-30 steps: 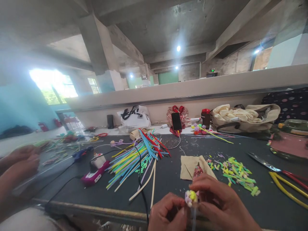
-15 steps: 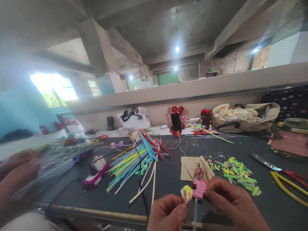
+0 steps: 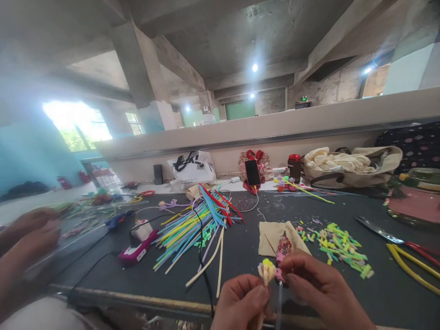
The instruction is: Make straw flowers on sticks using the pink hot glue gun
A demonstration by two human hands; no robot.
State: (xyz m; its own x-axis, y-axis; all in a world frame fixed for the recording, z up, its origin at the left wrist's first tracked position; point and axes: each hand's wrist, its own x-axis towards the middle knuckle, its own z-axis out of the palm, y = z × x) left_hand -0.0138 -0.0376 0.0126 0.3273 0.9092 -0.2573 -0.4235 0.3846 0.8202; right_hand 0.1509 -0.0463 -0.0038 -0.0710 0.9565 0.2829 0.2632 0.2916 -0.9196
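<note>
My left hand is closed in a pinch on a small yellow and cream foam flower, holding it upright near the table's front edge. My right hand is beside it with fingers curled round a pink glue gun, whose tip meets the flower and whose pale stick hangs below. A beige paper scrap lies just behind them on the dark table.
A fan of coloured foam strips and a magenta glue gun with black cables lie to the left. Cut green and yellow bits, scissors, a phone and bags stand further back. Another person's blurred hands work at far left.
My right hand has brought the pink glue gun back against the flower, covering most of it; half a second ago the gun stood clear beside the flower. The neighbour's hands keep moving.
</note>
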